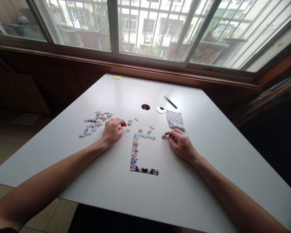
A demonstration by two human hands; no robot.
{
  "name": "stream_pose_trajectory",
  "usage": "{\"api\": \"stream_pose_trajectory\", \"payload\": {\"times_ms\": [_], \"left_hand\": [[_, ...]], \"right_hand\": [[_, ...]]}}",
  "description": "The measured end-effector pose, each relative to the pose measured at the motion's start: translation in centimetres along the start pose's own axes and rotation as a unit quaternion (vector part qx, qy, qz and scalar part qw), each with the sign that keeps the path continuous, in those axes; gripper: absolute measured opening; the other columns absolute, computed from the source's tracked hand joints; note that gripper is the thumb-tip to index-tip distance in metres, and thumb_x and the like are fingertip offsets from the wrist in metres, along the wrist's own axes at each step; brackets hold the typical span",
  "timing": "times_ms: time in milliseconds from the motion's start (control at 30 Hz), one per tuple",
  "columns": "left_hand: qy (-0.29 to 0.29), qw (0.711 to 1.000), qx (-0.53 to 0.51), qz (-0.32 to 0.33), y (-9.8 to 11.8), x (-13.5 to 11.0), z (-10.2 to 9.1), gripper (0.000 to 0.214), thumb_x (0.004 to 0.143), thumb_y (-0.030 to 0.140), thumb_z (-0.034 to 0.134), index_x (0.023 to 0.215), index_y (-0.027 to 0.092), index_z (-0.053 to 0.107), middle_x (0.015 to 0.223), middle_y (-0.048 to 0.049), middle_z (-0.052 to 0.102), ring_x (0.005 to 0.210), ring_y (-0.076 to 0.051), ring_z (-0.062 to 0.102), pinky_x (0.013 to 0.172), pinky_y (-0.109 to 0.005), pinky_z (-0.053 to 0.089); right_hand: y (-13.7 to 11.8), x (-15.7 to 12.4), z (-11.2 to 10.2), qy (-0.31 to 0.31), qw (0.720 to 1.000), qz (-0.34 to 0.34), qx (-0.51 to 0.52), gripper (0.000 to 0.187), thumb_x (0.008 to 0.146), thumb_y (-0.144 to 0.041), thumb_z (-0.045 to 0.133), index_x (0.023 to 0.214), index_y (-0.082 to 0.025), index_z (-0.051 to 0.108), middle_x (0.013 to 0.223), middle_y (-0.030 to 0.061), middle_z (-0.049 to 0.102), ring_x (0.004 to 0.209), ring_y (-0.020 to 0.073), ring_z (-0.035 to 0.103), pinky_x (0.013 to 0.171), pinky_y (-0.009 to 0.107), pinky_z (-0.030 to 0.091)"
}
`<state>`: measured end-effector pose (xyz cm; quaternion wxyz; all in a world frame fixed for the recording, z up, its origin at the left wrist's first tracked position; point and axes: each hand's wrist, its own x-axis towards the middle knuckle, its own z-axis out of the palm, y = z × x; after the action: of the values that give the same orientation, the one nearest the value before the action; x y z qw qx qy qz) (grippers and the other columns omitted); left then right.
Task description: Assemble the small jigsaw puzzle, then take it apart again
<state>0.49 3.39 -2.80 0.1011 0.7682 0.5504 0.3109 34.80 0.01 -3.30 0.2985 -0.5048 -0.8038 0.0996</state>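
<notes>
White desk (174, 194) carries the C-shaped jigsaw border (133, 151) between your hands. Your left hand's (113, 131) grip is apart; your right hand (180, 143) touches a jigsaw piece (163, 137) right of it — clamped or not, I can't tell. Nudge lightly.

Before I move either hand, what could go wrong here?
The left hand is beside the scattered pieces and might knock some if it swings outward. The puzzle border lacks its right side, so a bump could loosen it. A piece pushed toward the uncovered table hole might drop in.
</notes>
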Motion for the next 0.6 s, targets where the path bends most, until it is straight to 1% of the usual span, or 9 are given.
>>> {"api": "stream_pose_trajectory", "payload": {"times_ms": [67, 233, 467, 600], "left_hand": [[-0.001, 1.000, 0.009, -0.012, 0.04, -0.04, 0.03, 0.025, 0.076, 0.008, 0.049, 0.087, 0.022, 0.067, 0.092, -0.0019, 0.069, 0.095, -0.024, 0.057, 0.093, -0.043, 0.040], [-0.013, 0.999, 0.022, -0.029, 0.23, -0.10, 0.08, 0.018, 0.080, 0.019, 0.055, 0.089, 0.025, 0.069, 0.096, -0.0022, 0.069, 0.102, -0.027, 0.056, 0.095, -0.045, 0.036], [-0.030, 0.999, 0.023, -0.020, 0.24, -0.12, 0.08, 0.016, 0.082, 0.027, 0.059, 0.092, 0.027, 0.071, 0.094, -0.0016, 0.069, 0.100, -0.027, 0.055, 0.094, -0.044, 0.035], [-0.032, 0.999, 0.022, -0.014, 0.37, -0.20, 0.02, 0.016, 0.082, 0.028, 0.059, 0.092, 0.027, 0.072, 0.094, -0.0012, 0.069, 0.099, -0.026, 0.055, 0.093, -0.043, 0.034]], "right_hand": [[0.10, -0.03, 0.03, 0.000, 1.000, -0.006, 0.000, 0.023, 0.094, -0.023, 0.049, 0.103, -0.019, 0.069, 0.093, 0.0090, 0.063, 0.080, 0.0209, 0.060, 0.073, 0.035, 0.051], [0.30, -0.15, 0.10, -0.004, 1.000, 0.001, 0.000, 0.020, 0.093, -0.022, 0.049, 0.101, -0.020, 0.068, 0.092, 0.0083, 0.062, 0.080, 0.0211, 0.060, 0.072, 0.035, 0.050], [0.01, -0.04, -0.01, 0.001, 1.000, 0.013, -0.007, 0.013, 0.092, -0.023, 0.052, 0.095, -0.019, 0.064, 0.087, 0.0066, 0.060, 0.075, 0.0199, 0.057, 0.071, 0.035, 0.048], [0.08, 0.01, 0.03, -0.001, 1.000, 0.012, -0.010, 0.012, 0.092, -0.022, 0.052, 0.094, -0.019, 0.063, 0.087, 0.0061, 0.059, 0.075, 0.0194, 0.057, 0.071, 0.035, 0.048]]}}
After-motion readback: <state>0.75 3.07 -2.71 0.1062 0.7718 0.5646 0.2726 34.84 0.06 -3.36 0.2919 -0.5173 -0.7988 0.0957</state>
